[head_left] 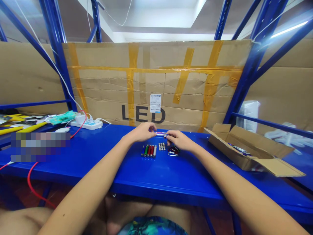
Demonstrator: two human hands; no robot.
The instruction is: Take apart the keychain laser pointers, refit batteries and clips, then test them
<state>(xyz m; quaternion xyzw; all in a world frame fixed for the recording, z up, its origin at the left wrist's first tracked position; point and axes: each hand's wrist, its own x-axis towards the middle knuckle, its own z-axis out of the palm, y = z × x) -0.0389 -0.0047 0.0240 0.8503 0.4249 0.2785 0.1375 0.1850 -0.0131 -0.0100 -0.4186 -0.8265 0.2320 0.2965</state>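
My left hand (144,131) is curled, its fingertips at the left end of some small shiny purple and silver tubes (160,133). Whether it grips one, I cannot make out. My right hand (180,139) pinches a small dark metallic piece (165,135) at their right end. Nearer to me stands a row of small metal tubes (149,151) in blue, green, red and silver. Silver button cells (161,146) sit in a grid beside them. Under my right hand lie several small carabiner clips (173,152), among them a silver and a red one.
An open cardboard box (244,163) with metallic parts inside stands at the right of the blue table (171,176). A white power strip (89,124), a red cable (30,178) and packaged items (24,122) are at the left. A large cardboard panel (105,88) closes the back.
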